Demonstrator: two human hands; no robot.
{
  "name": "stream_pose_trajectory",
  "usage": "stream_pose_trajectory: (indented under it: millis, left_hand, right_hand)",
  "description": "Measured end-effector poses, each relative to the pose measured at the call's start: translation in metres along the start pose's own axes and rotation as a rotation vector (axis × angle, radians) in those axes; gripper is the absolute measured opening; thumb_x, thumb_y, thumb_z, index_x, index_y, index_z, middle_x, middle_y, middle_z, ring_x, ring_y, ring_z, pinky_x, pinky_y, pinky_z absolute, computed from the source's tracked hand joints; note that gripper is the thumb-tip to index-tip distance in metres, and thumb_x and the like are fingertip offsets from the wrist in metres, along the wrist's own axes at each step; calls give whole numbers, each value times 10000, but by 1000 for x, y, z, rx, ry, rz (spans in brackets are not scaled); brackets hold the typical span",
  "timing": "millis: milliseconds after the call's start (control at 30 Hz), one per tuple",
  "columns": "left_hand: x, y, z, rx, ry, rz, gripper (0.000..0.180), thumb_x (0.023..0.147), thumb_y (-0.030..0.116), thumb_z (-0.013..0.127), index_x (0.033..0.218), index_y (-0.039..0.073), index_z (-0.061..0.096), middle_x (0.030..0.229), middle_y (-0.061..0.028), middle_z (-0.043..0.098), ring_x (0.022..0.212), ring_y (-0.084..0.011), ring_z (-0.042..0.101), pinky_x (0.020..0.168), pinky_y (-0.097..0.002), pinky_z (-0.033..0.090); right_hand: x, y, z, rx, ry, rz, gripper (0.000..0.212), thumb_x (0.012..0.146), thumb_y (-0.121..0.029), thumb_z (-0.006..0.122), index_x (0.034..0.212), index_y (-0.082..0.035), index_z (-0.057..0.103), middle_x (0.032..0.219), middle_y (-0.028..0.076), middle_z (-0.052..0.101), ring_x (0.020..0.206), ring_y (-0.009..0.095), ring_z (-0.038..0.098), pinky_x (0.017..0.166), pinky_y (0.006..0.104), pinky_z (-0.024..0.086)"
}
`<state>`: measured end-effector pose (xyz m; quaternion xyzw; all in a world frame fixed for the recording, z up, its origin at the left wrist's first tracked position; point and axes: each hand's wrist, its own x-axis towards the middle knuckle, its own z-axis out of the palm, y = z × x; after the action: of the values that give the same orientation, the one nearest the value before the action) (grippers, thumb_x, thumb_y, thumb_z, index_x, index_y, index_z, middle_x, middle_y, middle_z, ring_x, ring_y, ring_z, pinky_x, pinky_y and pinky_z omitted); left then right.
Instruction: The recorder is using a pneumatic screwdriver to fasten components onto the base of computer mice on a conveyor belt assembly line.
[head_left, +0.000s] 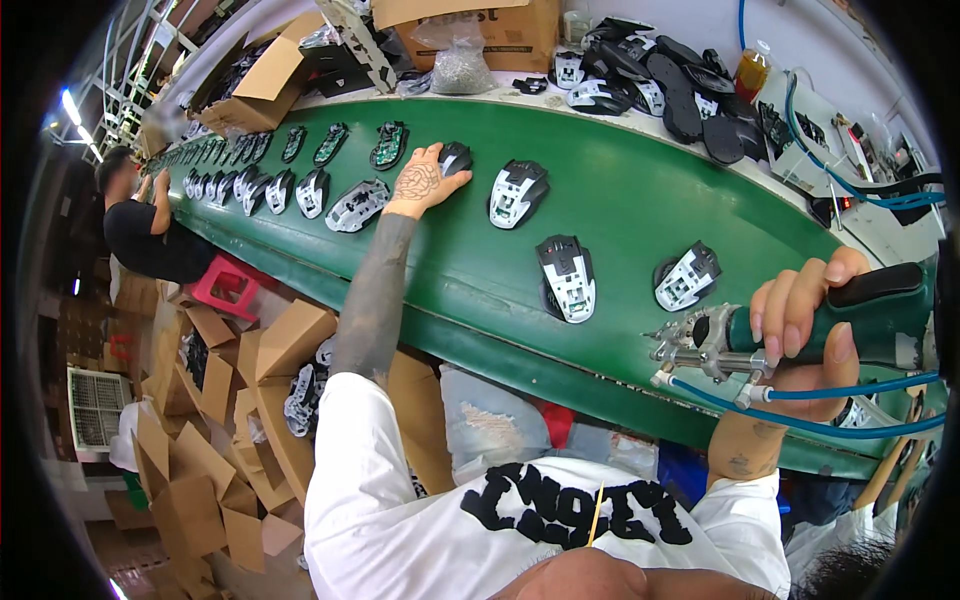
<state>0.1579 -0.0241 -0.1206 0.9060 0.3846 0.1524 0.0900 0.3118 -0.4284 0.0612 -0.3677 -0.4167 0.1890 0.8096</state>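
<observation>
My left hand point(425, 183) reaches across the green conveyor belt point(440, 250), its thumb and fingers around a dark computer mouse shell point(455, 158). Part of that shell is hidden by the hand. At the right, my right hand point(808, 305) grips a green powered screwdriver point(870, 318), whose metal head points left above the belt. Blue hoses point(850, 392) run to it. Between the hands lie a white-and-black mouse point(517, 195), a second opened mouse point(567, 280) and a third mouse point(688, 275), with circuitry showing. Beside my left wrist rests a grey mouse part point(358, 206).
Rows of mouse parts point(250, 188) stretch along the belt to a seated co-worker point(145, 225) at far left. Black shells point(675, 95) pile on the back ledge near a cardboard box point(480, 35) and a bag of small parts point(462, 72). Open cartons point(200, 520) stand below left.
</observation>
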Motion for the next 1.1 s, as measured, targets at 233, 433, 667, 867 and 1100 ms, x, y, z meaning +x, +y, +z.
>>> stream_pose_trajectory:
  millis: [233,433,667,867,1100]
  left_hand:
    - [34,-18,-2,549,318,725,495,889,461,482,1076,13,579,1123,-175,571,1024,-328,536,900,-387,418]
    - [7,-9,-50,-526,601,155,452,853,392,566,1122,28,550,1124,-156,556,1066,-342,502,953,-419,370]
    - [-74,-132,-70,81,238,191,557,818,316,641,1283,63,468,1131,-145,571,997,-276,556,903,-351,430]
    - [-68,-138,-65,-928,47,-331,436,896,317,566,1242,58,512,1061,-125,628,950,-161,594,816,-283,464]
    - [-105,-41,-31,157,255,-122,582,785,425,636,1198,37,503,1196,-216,487,1013,-353,532,841,-402,451]
  right_hand:
    - [5,3,2,22,-82,2,432,821,-280,602,1089,-24,380,633,27,466,492,122,457,531,277,378]
    - [4,7,-8,-7,-81,-15,397,825,-246,593,1075,-28,373,631,27,456,497,114,444,534,269,374]
    - [5,8,-4,-26,-95,-22,393,822,-246,597,1066,-34,373,638,27,459,500,110,448,534,268,377]
    - [5,9,-6,-6,-123,2,383,823,-248,596,1048,-37,368,638,27,456,494,111,444,536,267,375]
    - [4,6,-3,-37,-51,-42,384,826,-256,592,1047,-36,369,633,26,448,489,110,437,533,264,372]
